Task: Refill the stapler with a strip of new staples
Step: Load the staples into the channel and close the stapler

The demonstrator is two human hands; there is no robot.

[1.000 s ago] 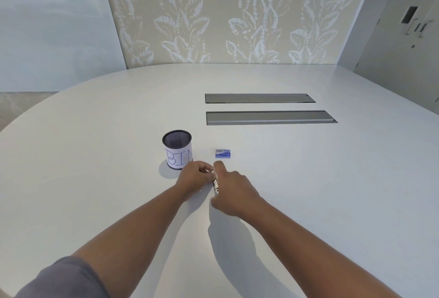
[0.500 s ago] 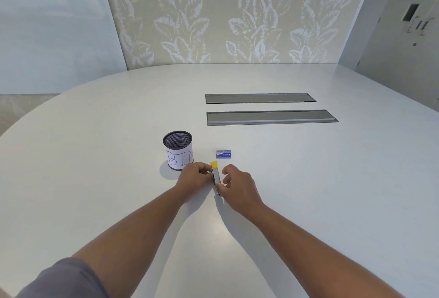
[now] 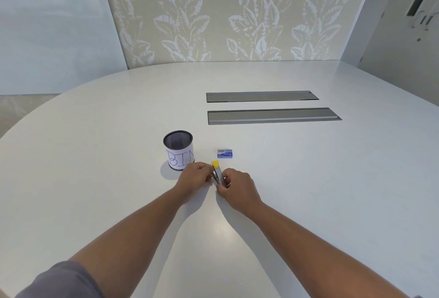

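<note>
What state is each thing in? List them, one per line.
stapler: swung open, yellow end up, held between both hands.
left hand: closed on the stapler.
right hand: closed on the stapler.
staple box: shut, lying flat, untouched.
mesh cup: upright, labelled BIN.

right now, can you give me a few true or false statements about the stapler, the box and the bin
1. Both hands hold the stapler. True: the left hand and the right hand grip it from either side.
2. The staple box lies inside the bin. False: it lies on the table, to the right of the bin.
3. The stapler has a yellow end that points away from the person. True.
4. The bin has tipped over. False: it stands upright.
5. The right hand holds the box. False: the box lies apart from both hands.
</note>
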